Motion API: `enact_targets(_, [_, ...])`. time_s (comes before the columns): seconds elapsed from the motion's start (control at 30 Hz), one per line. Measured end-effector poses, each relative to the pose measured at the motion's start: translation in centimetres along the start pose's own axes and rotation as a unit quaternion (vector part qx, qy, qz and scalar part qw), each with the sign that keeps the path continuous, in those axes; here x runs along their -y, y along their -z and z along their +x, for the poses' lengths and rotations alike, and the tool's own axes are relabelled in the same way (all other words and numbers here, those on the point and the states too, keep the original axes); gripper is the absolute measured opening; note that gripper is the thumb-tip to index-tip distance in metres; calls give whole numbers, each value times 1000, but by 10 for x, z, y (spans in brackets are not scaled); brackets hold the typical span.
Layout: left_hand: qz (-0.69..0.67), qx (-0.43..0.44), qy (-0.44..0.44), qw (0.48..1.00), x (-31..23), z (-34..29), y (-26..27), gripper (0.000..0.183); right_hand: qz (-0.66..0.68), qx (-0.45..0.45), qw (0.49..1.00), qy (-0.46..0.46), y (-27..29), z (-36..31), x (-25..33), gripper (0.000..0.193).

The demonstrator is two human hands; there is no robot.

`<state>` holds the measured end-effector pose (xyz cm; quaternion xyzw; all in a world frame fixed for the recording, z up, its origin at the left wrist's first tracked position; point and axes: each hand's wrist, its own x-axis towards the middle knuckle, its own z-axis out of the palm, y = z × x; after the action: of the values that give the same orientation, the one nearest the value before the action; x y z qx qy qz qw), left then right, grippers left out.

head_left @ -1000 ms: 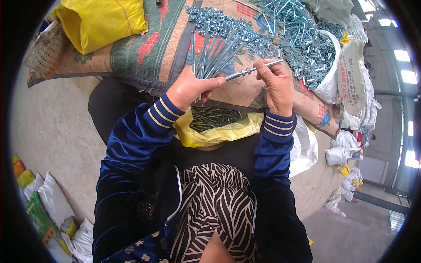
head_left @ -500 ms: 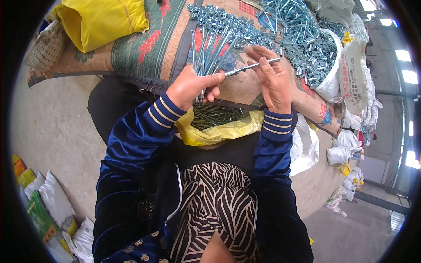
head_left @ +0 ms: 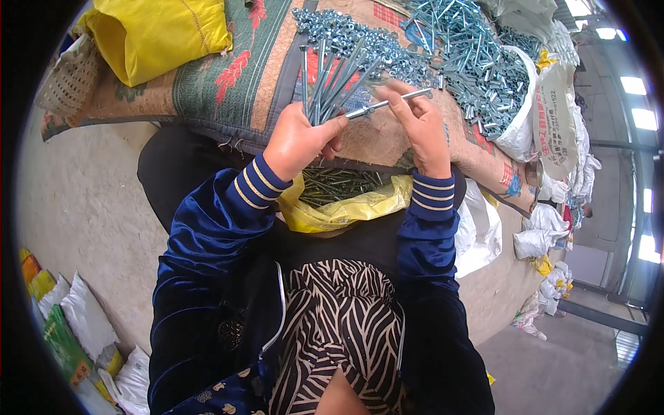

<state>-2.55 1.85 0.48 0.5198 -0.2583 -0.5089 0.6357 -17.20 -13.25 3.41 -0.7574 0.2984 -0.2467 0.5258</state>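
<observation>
Several long metal bolts fan upward from my left hand, which is closed around their lower ends. One more bolt sticks out sideways from its thumb, with a small nut or collar partway along the shaft. At the far end of this bolt, my right hand has its thumb and fingers bent around the shaft. Below the hands, a yellow bag lies open at my lap with many dark, thin bolts inside.
A patterned padded cloth spreads ahead of me. On it lie a pile of small nuts, a heap of metal sleeves and bolts in a white sack, and a yellow sack. Packed bags stand on the floor at left.
My right hand has shifted slightly left along the sideways bolt, its fingers curling closer around it. The left hand keeps its bunch of bolts almost in place.
</observation>
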Motion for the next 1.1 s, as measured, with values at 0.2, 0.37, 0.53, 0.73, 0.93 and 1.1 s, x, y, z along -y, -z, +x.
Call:
enact_targets(0.2, [-6,23,10,1000,-3,0,3,17,4,-40,992,-118,-2,-5,9,22])
enact_targets(0.37, [154,-60,-130,978,10,3,-4,13,99,38,993,-60,-17,-8,7,18])
enact_targets(0.53, [112,-34,-49,992,10,8,5,16,-145,214,966,-8,22,-9,24,29])
enact_targets(0.73, [9,32,71,997,-1,13,4,22,-317,-280,906,-22,111,61,-66,20])
enact_targets(0.93, [-63,24,125,990,-5,18,8,16,-407,-242,878,72,113,67,-72,19])
enact_targets(1.1, [-55,54,142,987,-5,23,7,15,-69,-66,993,67,69,31,-14,17])
